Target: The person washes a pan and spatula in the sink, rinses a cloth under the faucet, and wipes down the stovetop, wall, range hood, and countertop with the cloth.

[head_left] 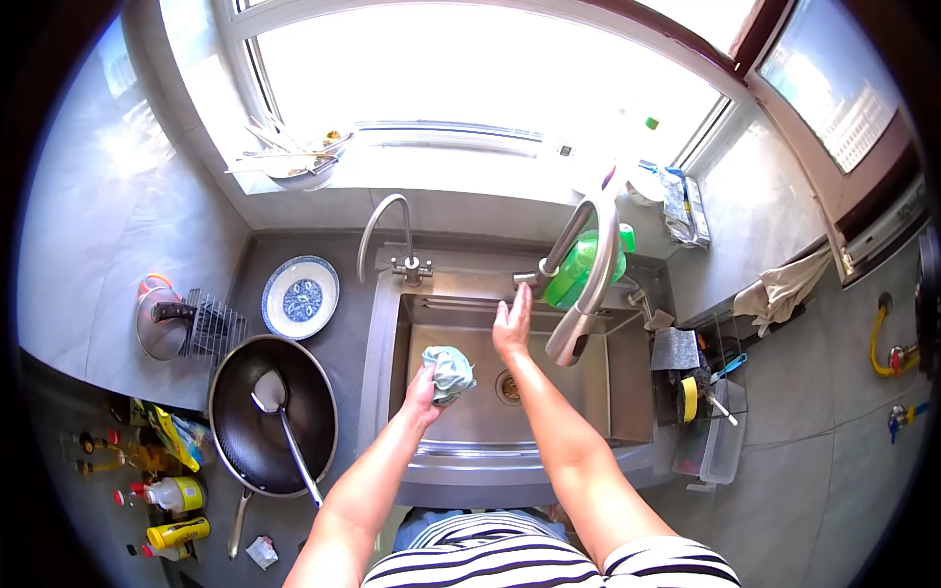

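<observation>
My left hand (422, 394) is closed round a crumpled light blue cloth (450, 375) over the left part of the steel sink (470, 416). Over the back of the basin, my right hand (512, 326) is raised with its fingers stretched out, holding nothing. Its fingertips are at the base of the large faucet (534, 277); whether they touch it I cannot tell. The faucet's pull-out spray head (569, 338) hangs to the right of that hand. Behind it stands a green bottle (573, 274). No running water shows.
Left of the sink are a blue-and-white plate (300, 297), a wok (257, 431) with a spatula (270, 392), and several bottles (176, 494). A thin tap (412, 267) rises at the back left. A rack (720, 392) with a yellow sponge (689, 399) is on the right.
</observation>
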`<action>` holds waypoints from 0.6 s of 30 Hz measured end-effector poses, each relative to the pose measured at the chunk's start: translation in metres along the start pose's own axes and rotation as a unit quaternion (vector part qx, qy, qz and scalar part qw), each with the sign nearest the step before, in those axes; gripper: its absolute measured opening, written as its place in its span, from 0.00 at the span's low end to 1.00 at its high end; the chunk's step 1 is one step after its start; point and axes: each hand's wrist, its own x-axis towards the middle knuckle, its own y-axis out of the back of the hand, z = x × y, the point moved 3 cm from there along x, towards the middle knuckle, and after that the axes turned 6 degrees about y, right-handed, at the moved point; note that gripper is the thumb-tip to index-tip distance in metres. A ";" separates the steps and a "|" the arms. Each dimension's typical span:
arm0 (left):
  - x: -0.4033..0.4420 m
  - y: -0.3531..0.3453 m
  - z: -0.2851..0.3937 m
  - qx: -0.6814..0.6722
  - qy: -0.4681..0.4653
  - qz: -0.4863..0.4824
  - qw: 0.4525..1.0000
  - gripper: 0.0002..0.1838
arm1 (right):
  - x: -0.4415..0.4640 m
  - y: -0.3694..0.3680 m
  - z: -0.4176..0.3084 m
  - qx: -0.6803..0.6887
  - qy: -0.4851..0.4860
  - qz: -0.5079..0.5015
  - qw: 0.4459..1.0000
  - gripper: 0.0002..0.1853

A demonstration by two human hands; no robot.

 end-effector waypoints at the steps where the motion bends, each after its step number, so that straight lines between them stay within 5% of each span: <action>1: 0.003 0.001 -0.001 0.012 0.004 0.003 1.000 0.17 | -0.003 -0.003 -0.002 0.008 0.006 -0.015 1.000 0.38; 5: 0.022 -0.005 -0.005 0.025 0.003 -0.042 0.999 0.16 | -0.023 -0.005 -0.012 0.035 0.028 -0.022 0.999 0.44; 9: 0.053 -0.007 -0.030 0.101 0.001 -0.093 0.991 0.17 | -0.105 0.008 0.006 0.118 -0.132 -0.189 0.966 0.39; 10: 0.050 -0.014 -0.039 0.134 0.031 -0.114 0.984 0.18 | -0.128 0.014 0.020 0.111 -0.115 -0.185 0.970 0.37; 13: 0.035 -0.033 -0.064 0.200 0.122 -0.183 0.955 0.21 | -0.156 0.055 0.046 0.268 -0.306 -0.160 0.899 0.20; 14: 0.035 -0.035 -0.074 0.214 0.127 -0.151 0.957 0.21 | -0.165 0.066 0.057 0.345 -0.379 -0.152 0.845 0.15; 16: 0.030 -0.044 -0.089 0.241 0.132 -0.087 0.958 0.21 | -0.174 0.072 0.092 0.315 -0.383 -0.042 0.867 0.11; 17: 0.042 -0.035 -0.105 0.211 0.103 -0.032 0.971 0.23 | -0.180 0.077 0.104 0.320 -0.447 0.035 0.835 0.15; 18: 0.039 -0.041 -0.113 0.174 0.143 -0.027 0.974 0.24 | -0.176 0.083 0.094 0.305 -0.447 0.025 0.841 0.15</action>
